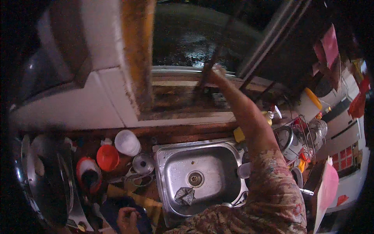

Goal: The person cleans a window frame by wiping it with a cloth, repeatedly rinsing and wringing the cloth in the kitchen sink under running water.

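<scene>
My right hand [216, 72], blurred, is stretched out to the window and lies against a dark window bar [211, 58] near the sill. Whether its fingers grip anything is hard to make out. My left hand [128, 219] is low at the front left, its fingers curled in and nothing visible in them. Beneath it is a dark blue surface [117, 204], possibly cloth. Between the two arms is a stainless steel sink [210, 163] with a round drain strainer [195, 179]. A crumpled grey piece of material [185, 196] rests on the basin floor.
Left of the sink stand a white tub [127, 142], an orange-red cup [107, 158] and a metal lid [143, 164]. A large metal pan [49, 175] is at far left. To the right are a yellow sponge [239, 135], a pump bottle [270, 115] and a wire dish rack [304, 128].
</scene>
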A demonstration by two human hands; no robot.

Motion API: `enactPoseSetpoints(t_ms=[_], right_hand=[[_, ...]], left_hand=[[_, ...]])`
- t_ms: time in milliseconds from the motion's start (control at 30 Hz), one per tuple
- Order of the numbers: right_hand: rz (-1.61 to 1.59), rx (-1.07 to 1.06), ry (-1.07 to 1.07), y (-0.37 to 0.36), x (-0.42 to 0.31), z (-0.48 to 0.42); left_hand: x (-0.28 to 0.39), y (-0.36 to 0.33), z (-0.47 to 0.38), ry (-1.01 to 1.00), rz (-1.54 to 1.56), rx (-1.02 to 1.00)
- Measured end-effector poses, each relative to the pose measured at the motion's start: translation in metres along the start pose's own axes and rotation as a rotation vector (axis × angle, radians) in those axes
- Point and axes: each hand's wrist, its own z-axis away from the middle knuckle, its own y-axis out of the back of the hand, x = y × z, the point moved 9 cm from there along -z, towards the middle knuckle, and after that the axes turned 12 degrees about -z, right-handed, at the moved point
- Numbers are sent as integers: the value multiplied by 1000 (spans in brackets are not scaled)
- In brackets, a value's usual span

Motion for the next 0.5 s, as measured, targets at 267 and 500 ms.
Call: enactPoseSetpoints(t_ms=[267,500], right_hand=[[942,-422,318,-13,-119,114],[892,-157,-99,6,-32,21]], left_hand=[[24,-7,-14,41,9,-34],[35,24,-5,15,-216,114]])
